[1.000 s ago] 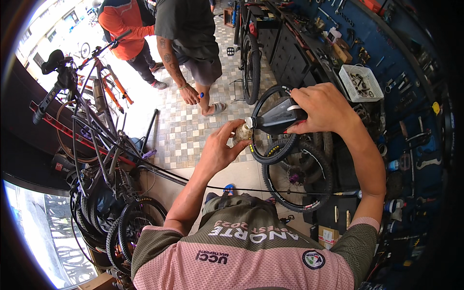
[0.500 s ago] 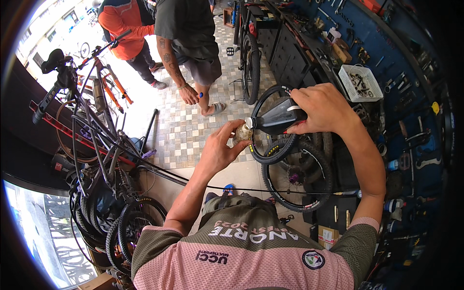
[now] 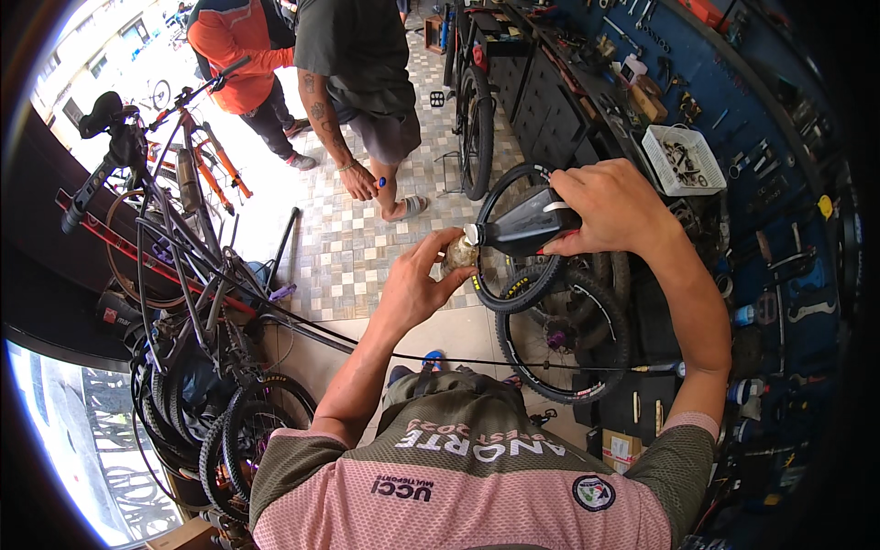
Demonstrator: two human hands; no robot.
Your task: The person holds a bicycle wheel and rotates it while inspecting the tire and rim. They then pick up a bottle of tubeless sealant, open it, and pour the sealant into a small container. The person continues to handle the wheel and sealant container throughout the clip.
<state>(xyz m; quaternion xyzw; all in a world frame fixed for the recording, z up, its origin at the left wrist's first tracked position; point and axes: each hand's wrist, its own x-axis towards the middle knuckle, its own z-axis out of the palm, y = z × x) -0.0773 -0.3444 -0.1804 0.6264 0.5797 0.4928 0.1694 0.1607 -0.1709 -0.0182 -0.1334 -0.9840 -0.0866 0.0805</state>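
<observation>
My left hand [image 3: 423, 278] is closed around a small clear jar [image 3: 458, 257], its fingers on the far side and thumb on the near side. In my right hand [image 3: 610, 209] a black plastic bottle [image 3: 521, 227] is held tilted, nearly on its side. The bottle's neck points left and meets the jar's mouth, where a whitish part shows. Whether liquid passes between them is too small to tell. Behind and below the bottle stand bicycle wheels [image 3: 587, 392] with black tyres.
Several bicycles [image 3: 188, 266] crowd the left side. A black cable [image 3: 513, 364] runs across in front of me. At right are a workbench [image 3: 587, 110], a white basket [image 3: 683, 160] of small parts and a blue tool wall [image 3: 779, 119]. Two people [image 3: 357, 82] stand ahead on the tiled floor.
</observation>
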